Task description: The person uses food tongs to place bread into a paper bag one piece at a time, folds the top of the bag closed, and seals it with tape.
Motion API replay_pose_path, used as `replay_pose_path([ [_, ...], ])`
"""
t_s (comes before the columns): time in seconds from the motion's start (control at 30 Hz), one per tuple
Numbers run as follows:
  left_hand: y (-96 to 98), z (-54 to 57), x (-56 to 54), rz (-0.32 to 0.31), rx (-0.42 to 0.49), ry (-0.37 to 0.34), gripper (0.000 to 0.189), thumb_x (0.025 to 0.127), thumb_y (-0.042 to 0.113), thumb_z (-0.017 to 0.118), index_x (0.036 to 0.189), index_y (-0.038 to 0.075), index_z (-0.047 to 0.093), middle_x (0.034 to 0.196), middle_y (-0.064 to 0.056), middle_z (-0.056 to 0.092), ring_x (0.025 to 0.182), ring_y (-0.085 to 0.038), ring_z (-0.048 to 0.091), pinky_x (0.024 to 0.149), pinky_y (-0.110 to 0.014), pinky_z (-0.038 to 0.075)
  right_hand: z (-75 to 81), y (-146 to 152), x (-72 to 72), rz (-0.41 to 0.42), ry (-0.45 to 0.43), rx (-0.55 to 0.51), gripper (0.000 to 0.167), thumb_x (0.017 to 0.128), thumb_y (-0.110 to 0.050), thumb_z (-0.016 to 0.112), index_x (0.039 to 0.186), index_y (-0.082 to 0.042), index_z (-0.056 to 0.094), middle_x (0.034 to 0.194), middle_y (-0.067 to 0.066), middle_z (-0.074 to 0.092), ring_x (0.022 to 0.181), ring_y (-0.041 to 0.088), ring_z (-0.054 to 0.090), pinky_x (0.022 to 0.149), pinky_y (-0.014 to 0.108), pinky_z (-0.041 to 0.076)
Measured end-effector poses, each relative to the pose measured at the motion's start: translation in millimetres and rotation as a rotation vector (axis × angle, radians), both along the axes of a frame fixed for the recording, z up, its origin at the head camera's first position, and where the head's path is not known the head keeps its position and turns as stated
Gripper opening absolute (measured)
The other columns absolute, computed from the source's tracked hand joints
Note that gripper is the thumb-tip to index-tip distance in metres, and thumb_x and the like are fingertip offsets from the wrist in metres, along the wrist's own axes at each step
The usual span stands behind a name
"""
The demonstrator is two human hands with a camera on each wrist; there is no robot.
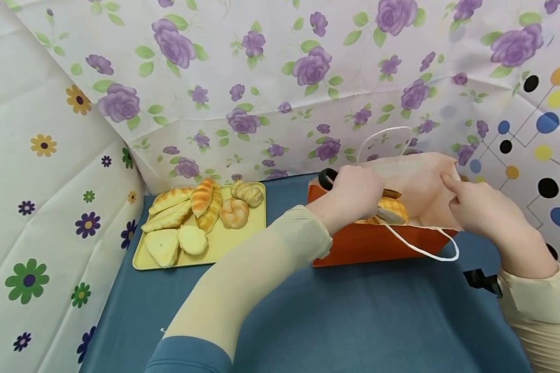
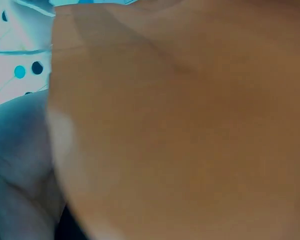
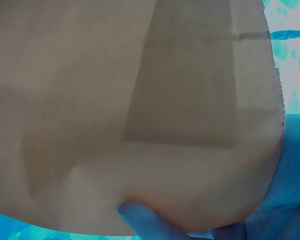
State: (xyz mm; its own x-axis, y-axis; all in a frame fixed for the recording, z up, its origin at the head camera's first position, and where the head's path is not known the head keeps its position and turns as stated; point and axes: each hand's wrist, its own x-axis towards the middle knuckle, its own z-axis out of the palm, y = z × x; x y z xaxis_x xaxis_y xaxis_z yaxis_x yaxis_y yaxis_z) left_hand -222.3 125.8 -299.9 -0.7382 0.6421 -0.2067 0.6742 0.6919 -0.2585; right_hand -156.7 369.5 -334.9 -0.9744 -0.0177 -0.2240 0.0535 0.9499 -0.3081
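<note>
My left hand (image 1: pixel 360 189) reaches over the mouth of a red-orange paper bag (image 1: pixel 354 246) and grips a pair of tongs (image 1: pixel 326 178). The black looped end shows beside the hand; the tips reach into the bag. At the tips is a yellow bread piece (image 1: pixel 395 208) with a grid-patterned top. Whether the tips squeeze it, I cannot tell. My right hand (image 1: pixel 487 210) pinches the bag's right edge. In the right wrist view its thumb (image 3: pixel 146 220) lies against the pale paper wall (image 3: pixel 185 100). Brown paper (image 2: pixel 180 130) fills most of the left wrist view.
A yellow tray (image 1: pixel 233 243) with several bread pieces stands at the left on the blue cloth (image 1: pixel 317 321). White string handles (image 1: pixel 422 252) loop from the bag. A black object (image 1: pixel 481 282) lies near the right sleeve. Flowered sheets (image 1: pixel 261 77) wall off the back and sides.
</note>
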Motion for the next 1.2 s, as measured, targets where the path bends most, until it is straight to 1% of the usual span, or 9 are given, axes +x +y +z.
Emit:
replay_pose_path([
  [0.13,20.4,-9.6,-2.7,0.007,-0.007,-0.026,0.02,0.106,0.039,0.058,0.113,0.032,0.075,0.113,0.011,0.071,0.091,-0.011,0.064,0.071,-0.032,0.049,0.7,0,0.9,-0.008,-0.004,-0.011,0.07,0.104,-0.007,0.035,0.17,-0.003,0.012,0.061,0.007,0.046,0.047,0.022,0.04,0.049,0.035,0.034],
  [0.3,38.5,-24.2,-3.2,0.03,-0.002,-0.035,0.014,0.105,0.039,0.061,0.103,0.032,0.073,0.1,0.011,0.068,0.082,-0.01,0.059,0.063,-0.031,0.041,0.3,-1,-0.1,-0.005,0.001,-0.014,0.071,0.103,-0.007,0.036,0.17,-0.003,0.013,0.061,0.007,0.046,0.046,0.022,0.04,0.048,0.035,0.034],
  [0.4,45.4,-32.6,-1.4,0.041,0.007,-0.027,0.013,0.105,0.04,0.062,0.108,0.033,0.072,0.101,0.012,0.068,0.083,-0.011,0.061,0.065,-0.031,0.045,-0.2,-2,-1.2,-0.004,0.003,-0.016,0.071,0.103,-0.006,0.037,0.17,-0.002,0.013,0.06,0.007,0.046,0.046,0.021,0.039,0.047,0.034,0.033],
  [0.5,49.5,-39.2,0.5,0.054,0.02,-0.022,0.018,0.106,0.042,0.061,0.12,0.036,0.07,0.106,0.013,0.069,0.086,-0.012,0.065,0.072,-0.035,0.051,-0.8,-2,-1.8,-0.006,0.009,-0.01,0.07,0.103,-0.006,0.037,0.17,-0.002,0.014,0.06,0.007,0.046,0.046,0.022,0.039,0.047,0.035,0.033],
  [0.6,51.6,-42.9,1.1,0.087,0.014,-0.047,0.025,0.106,0.044,0.061,0.129,0.037,0.067,0.111,0.012,0.069,0.085,-0.012,0.063,0.074,-0.037,0.051,-1.4,-2,-2.0,-0.01,0.013,-0.003,0.07,0.103,-0.006,0.037,0.17,-0.002,0.014,0.061,0.008,0.046,0.047,0.022,0.039,0.048,0.035,0.033],
  [0.8,50.6,-42.3,-3.1,0.128,0.0,-0.106,0.031,0.105,0.046,0.061,0.136,0.038,0.063,0.115,0.01,0.066,0.083,-0.013,0.056,0.068,-0.036,0.041,-1.5,0,-1.7,-0.019,0.005,-0.006,0.071,0.102,-0.006,0.037,0.17,-0.003,0.014,0.061,0.007,0.045,0.046,0.022,0.039,0.048,0.035,0.033],
  [1.0,46.3,-33.0,-3.7,0.141,0.024,-0.127,0.04,0.097,0.042,0.076,0.136,0.043,0.064,0.115,0.013,0.068,0.087,-0.014,0.057,0.075,-0.038,0.043,0.6,1,-0.3,-0.022,-0.008,-0.014,0.072,0.102,-0.005,0.037,0.17,-0.003,0.013,0.061,0.007,0.045,0.048,0.022,0.04,0.048,0.035,0.034],
  [1.1,47.8,-29.9,-0.2,0.185,-0.005,-0.141,0.038,0.102,0.042,0.07,0.138,0.045,0.063,0.122,0.014,0.067,0.092,-0.014,0.058,0.082,-0.038,0.045,1.4,1,0.3,-0.02,-0.014,-0.015,0.071,0.103,-0.006,0.036,0.17,-0.003,0.012,0.061,0.007,0.045,0.048,0.022,0.04,0.049,0.035,0.034],
  [1.2,50.5,-29.0,4.9,0.215,-0.046,-0.126,0.034,0.107,0.045,0.061,0.141,0.045,0.063,0.127,0.015,0.066,0.098,-0.013,0.059,0.092,-0.04,0.047,2.0,0,0.7,-0.018,-0.017,-0.013,0.07,0.103,-0.006,0.035,0.17,-0.003,0.012,0.06,0.007,0.046,0.047,0.022,0.039,0.049,0.035,0.033],
])
